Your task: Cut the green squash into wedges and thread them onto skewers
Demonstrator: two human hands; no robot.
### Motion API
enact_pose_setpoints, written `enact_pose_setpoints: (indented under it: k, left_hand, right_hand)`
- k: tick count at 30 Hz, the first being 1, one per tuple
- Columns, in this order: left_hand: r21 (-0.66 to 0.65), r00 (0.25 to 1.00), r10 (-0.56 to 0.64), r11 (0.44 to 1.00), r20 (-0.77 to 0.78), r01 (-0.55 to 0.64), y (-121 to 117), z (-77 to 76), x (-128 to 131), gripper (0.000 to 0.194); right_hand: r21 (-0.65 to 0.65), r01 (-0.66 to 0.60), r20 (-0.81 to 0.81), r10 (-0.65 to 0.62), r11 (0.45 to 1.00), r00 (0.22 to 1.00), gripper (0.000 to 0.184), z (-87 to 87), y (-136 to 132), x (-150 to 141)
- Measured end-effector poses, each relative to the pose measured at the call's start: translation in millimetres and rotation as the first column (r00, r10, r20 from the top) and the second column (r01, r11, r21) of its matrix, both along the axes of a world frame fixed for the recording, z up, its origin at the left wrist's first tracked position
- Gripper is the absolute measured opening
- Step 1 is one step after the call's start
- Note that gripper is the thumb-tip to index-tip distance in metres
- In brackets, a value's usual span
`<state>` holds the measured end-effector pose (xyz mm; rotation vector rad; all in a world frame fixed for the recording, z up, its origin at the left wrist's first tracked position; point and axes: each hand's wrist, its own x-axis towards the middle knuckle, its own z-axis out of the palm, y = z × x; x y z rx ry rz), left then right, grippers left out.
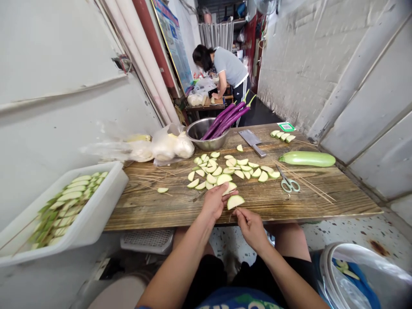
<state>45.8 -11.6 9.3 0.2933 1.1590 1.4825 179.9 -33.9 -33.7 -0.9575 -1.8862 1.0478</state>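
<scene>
Two grips: left hand (215, 201) grasping upper slice (229, 188), right hand (252, 227) pinching stick (237, 208) just under lower slice (236, 201); I'd keep entry centred.

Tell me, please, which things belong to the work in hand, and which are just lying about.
Work, apparently: pale-green slices, thin sticks, white tub of loaded sticks.

Lying about, apparently: eggplants, metal bowl, scissors, green card.
</scene>
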Motion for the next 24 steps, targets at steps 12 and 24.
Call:
enact_pose_setpoints:
  k: [12,24]
  left_hand:
    - [-0.025,0.987,-0.036,0.999,0.159,0.041,9.3,-1.5,-4.2,0.012]
    - [0.018,0.982,-0.138,0.990,0.132,0.137,10.3,4.0,-3.9,0.015]
  right_hand:
    - [0.022,-0.037,0.008,0.037,0.999,0.999,0.024,-0.9,0.4,-3.5]
    - [0.029,-0.030,-0.007,0.031,0.999,1.000,0.023,1.6,2.0,-2.3]
